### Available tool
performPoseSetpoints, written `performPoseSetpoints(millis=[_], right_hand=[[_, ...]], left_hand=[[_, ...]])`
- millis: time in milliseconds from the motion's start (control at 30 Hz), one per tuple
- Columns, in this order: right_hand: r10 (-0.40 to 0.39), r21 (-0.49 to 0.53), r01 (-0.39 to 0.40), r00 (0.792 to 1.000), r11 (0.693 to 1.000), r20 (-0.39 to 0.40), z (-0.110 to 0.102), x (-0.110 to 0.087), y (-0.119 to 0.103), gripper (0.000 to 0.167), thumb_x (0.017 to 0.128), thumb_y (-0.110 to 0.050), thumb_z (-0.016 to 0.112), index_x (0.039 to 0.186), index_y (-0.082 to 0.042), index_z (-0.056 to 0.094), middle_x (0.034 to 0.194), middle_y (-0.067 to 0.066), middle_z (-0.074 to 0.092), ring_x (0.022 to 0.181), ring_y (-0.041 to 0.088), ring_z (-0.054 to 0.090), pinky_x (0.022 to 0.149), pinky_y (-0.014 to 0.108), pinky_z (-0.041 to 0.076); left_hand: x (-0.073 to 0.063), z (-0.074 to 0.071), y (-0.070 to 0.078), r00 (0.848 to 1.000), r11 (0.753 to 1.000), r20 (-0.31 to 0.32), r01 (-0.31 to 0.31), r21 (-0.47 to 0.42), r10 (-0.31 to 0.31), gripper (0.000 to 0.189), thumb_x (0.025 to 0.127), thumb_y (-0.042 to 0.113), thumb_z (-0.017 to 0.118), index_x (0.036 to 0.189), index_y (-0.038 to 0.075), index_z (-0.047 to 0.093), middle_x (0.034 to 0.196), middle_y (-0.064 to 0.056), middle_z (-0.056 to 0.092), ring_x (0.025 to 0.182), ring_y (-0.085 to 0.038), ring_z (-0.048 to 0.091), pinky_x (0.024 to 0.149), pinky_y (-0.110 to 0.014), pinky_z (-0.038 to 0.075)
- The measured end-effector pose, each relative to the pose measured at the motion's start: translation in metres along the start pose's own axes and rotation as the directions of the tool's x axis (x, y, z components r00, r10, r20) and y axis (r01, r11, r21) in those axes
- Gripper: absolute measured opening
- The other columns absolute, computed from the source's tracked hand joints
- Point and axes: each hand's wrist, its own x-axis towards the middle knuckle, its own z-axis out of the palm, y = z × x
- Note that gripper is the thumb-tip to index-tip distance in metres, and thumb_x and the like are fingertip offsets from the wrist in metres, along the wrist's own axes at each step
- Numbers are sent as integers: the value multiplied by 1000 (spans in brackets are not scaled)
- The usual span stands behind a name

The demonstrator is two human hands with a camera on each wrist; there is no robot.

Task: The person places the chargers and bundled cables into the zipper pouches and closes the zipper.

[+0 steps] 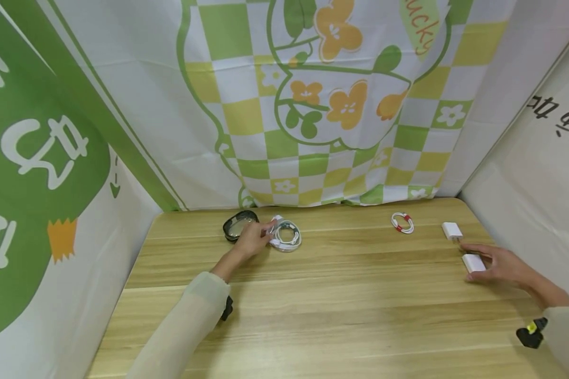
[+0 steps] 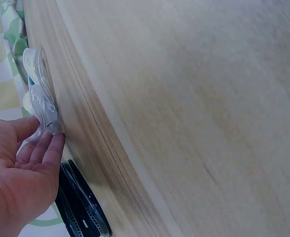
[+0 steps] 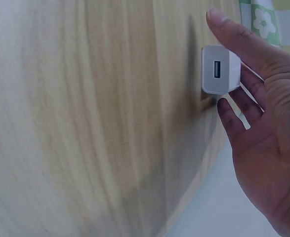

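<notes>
My left hand point(image 1: 251, 237) reaches to the back of the table, its thumb and fingertips pinching the near end of a coiled white cable point(image 1: 290, 245). In the left wrist view this cable point(image 2: 45, 106) shows as loops between the thumb and fingers. Beside that hand, on its left, sits a black-rimmed coil or case point(image 1: 227, 226), partly covered by the hand. At the right, my right hand point(image 1: 504, 266) is spread around a white charger point(image 1: 474, 263). The right wrist view shows the charger's USB port point(image 3: 217, 69), with the thumb held apart from it and fingers behind.
A second white charger point(image 1: 452, 230), prongs toward me, lies just beyond the right hand. A small white cable coil with red ties point(image 1: 393, 221) lies toward the back. Printed cloth point(image 1: 308, 179) hangs along the table's point(image 1: 341, 316) far edge, with more cloth at both sides.
</notes>
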Motion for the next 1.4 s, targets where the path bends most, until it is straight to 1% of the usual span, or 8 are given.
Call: performPoseSetpoints(millis=[200,333,600,767,933,1000,1200,1400], right_hand=[[43,-45,-43,999,998,3,2,-3,3,79,74,-15,97,140,8,62,132,-25,58,117,-25,40,89,0,37],[30,-64,-32,999,997,-22,5,-4,6,79,72,-15,98,140,6,64,131,-25,57,116,-27,37,89,0,36],[16,-37,-18,998,999,-64,11,-5,12,76,72,-12,98,138,7,65,129,-30,52,116,-30,35,87,-1,37],[20,8,-20,998,1000,-66,13,-5,14,71,75,-10,96,136,9,65,128,-37,50,115,-31,37,86,-2,39],[13,-13,-14,998,1000,-68,13,-6,12,62,77,-13,95,131,5,70,127,-34,56,117,-32,35,88,-3,36],[9,-16,-10,998,1000,-66,13,-6,11,60,78,-14,95,130,5,71,128,-32,59,118,-33,34,89,-4,35],[52,-62,-57,996,996,-75,13,-3,6,61,77,-19,96,129,4,72,127,-15,67,113,-33,33,86,-3,35],[122,-108,-131,989,986,-82,12,-2,1,61,75,-25,97,126,1,75,127,25,72,107,-32,33,80,0,37]], left_hand=[[0,0,0,1000,1000,-4,-7,-1,7,48,98,0,72,145,2,61,140,-19,65,71,-15,48,67,-25,40],[0,0,0,1000,1000,-1,7,-13,-7,48,98,0,71,145,3,61,141,-19,64,68,-15,43,65,-26,38],[1,0,0,1000,1000,-9,-2,17,2,49,97,1,73,145,4,62,141,-15,64,76,-17,54,70,-25,43],[1,1,0,1000,1000,0,25,-11,-25,49,98,1,72,145,4,61,144,-14,63,82,-19,59,70,-24,44],[0,1,1,999,998,4,45,-31,-45,48,99,2,72,146,5,61,146,-13,62,87,-16,62,69,-22,45],[0,1,0,999,999,2,42,-27,-42,48,99,2,72,146,4,61,143,-15,64,81,-16,59,67,-22,44],[-1,1,0,999,999,6,43,-22,-43,49,99,4,73,146,6,61,142,-15,65,78,-16,58,67,-22,44],[-1,1,0,1000,1000,7,20,-22,-20,48,99,3,72,146,5,61,144,-14,63,95,-19,67,72,-24,49]])
